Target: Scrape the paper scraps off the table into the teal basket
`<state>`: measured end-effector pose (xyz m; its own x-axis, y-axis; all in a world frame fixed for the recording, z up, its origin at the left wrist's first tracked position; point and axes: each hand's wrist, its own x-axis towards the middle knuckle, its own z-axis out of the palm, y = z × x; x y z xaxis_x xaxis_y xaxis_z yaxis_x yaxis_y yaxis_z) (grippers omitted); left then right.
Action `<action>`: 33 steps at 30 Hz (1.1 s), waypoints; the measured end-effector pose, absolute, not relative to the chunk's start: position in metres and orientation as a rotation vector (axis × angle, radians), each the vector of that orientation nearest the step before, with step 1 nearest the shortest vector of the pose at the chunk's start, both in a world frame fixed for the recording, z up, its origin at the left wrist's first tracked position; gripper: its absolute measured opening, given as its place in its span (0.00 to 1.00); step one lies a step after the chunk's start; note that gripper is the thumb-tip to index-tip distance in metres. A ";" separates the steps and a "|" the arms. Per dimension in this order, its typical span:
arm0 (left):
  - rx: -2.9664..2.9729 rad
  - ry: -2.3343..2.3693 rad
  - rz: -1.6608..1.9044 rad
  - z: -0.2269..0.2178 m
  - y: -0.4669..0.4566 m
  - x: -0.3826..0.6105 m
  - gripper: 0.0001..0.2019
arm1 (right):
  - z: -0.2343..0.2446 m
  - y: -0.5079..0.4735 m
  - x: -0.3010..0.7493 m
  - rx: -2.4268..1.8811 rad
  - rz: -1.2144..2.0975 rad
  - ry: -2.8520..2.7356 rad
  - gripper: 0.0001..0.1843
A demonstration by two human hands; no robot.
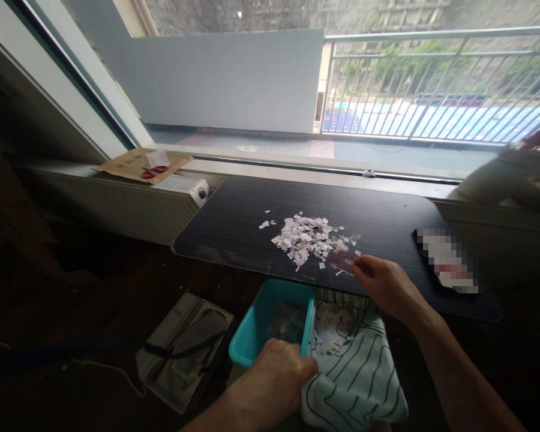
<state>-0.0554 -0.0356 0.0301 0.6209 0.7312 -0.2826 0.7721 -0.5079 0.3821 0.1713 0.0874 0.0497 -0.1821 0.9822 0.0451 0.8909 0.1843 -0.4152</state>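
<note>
A heap of small white paper scraps (303, 237) lies on the dark tabletop (369, 207), with a few bits strewn around it. My right hand (384, 282) pinches a thin, see-through pinkish card (341, 261), its edge at the near right side of the heap. Below the table edge, my left hand (276, 372) is closed on the near rim of a teal bin (247, 336), thumb beside the striped cloth. Dark, unclear contents lie in the bin. Next to it, a striped cloth (364, 378) forms a pouch holding more paper scraps (333, 327).
A phone (447, 264), partly blurred out, lies at the table's right. Red-handled scissors (155, 172) rest on a brown envelope (130, 165) on the sill, near a white radiator (182, 192). A flat box (186, 348) sits on the floor at left. A large window runs behind the table.
</note>
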 end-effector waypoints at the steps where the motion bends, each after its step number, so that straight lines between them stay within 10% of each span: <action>1: 2.384 1.176 -0.123 0.031 -0.034 -0.054 0.05 | 0.049 0.088 0.168 -1.760 0.433 -2.164 0.14; 33: 2.405 1.111 -0.133 0.045 -0.024 -0.046 0.06 | 0.050 0.095 0.128 -1.443 0.698 -2.318 0.15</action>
